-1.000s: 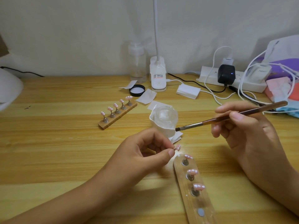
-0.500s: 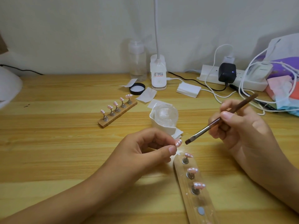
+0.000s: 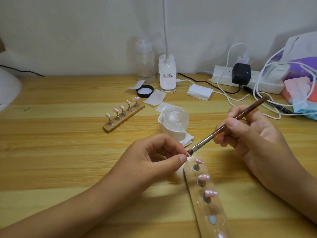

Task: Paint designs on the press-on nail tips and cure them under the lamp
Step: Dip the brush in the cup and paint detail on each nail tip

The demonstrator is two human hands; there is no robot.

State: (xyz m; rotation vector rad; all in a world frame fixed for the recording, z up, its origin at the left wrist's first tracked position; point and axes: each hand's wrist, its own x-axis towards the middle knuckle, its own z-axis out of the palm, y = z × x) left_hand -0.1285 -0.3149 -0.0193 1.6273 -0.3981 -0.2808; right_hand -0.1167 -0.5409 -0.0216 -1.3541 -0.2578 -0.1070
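While the left hand [image 3: 154, 157] pinches one nail tip [image 3: 186, 153] clear of the table, the right hand [image 3: 248, 134] pinches the brush [image 3: 228, 126] pen-fashion, its bristles touching the tip.
Head view: the tip is raised, presumably to steady the stroke. The wooden strip [image 3: 205, 212] lies just beside the left thumb and carries three tips. The held tip's design is hidden by fingertips and bristles. The white shape [image 3: 6, 90] far left of the hand is cut off; whether it is the lamp cannot be told.

Item 1. Sticker on the desk lamp base [image 3: 167, 75]: a few lines of red and dark print, too small to read.
Item 2. White charger [image 3: 276, 73], on the power strip [image 3: 271, 88] to the right of the lamp base: one short grey brand word, blurred, perhaps "PISEN".
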